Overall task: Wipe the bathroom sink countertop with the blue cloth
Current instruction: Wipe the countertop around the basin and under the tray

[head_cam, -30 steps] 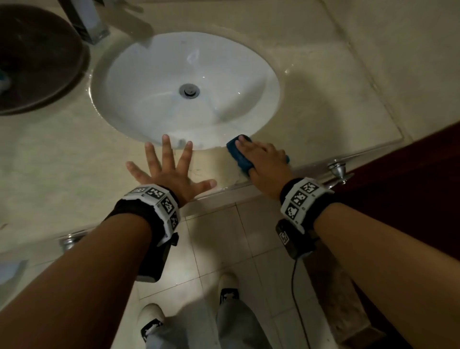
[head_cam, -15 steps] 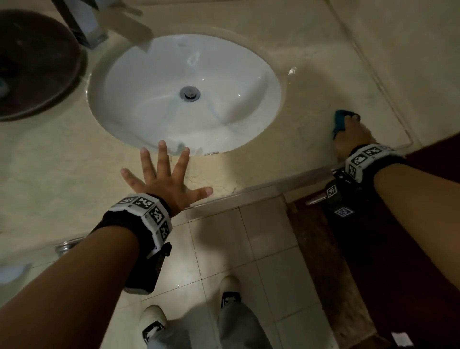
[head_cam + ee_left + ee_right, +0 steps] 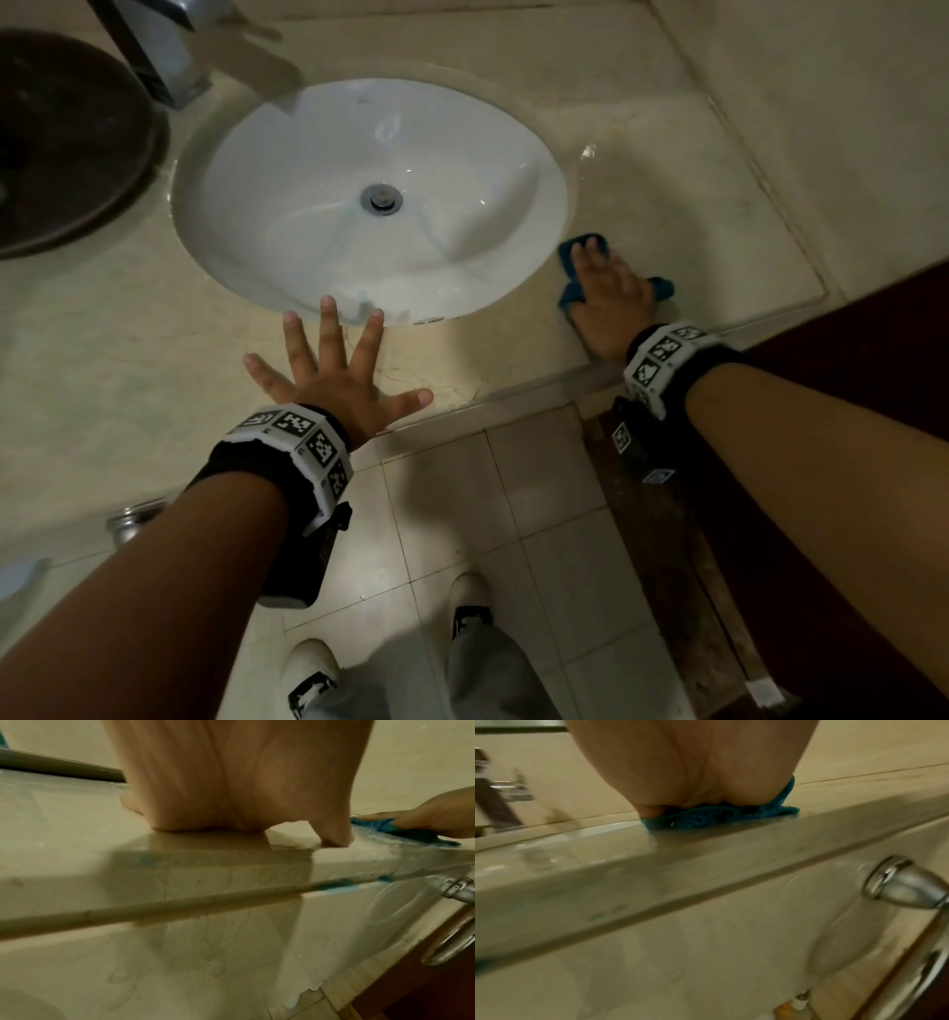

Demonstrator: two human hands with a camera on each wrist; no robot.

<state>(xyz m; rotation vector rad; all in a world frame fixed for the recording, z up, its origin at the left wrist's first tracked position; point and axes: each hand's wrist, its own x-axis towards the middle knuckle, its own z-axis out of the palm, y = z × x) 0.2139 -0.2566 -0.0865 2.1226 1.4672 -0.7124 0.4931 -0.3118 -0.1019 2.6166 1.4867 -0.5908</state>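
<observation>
The blue cloth lies on the beige countertop, just right of the white basin. My right hand presses flat on it with straight fingers, and cloth edges stick out beyond the fingertips and at the right side. The right wrist view has the cloth bunched under my palm near the counter's front edge. My left hand rests splayed and flat on the counter in front of the basin, holding nothing. From the left wrist view the cloth shows under the right hand.
A chrome faucet stands behind the basin, with a dark round object to its left. Chrome rail brackets jut out below the counter's front edge. A dark red surface lies at the right, tiled floor below.
My right hand swept the cloth from the basin's front rim to the counter's right end, then back left beside the basin. My left hand stayed in place.
</observation>
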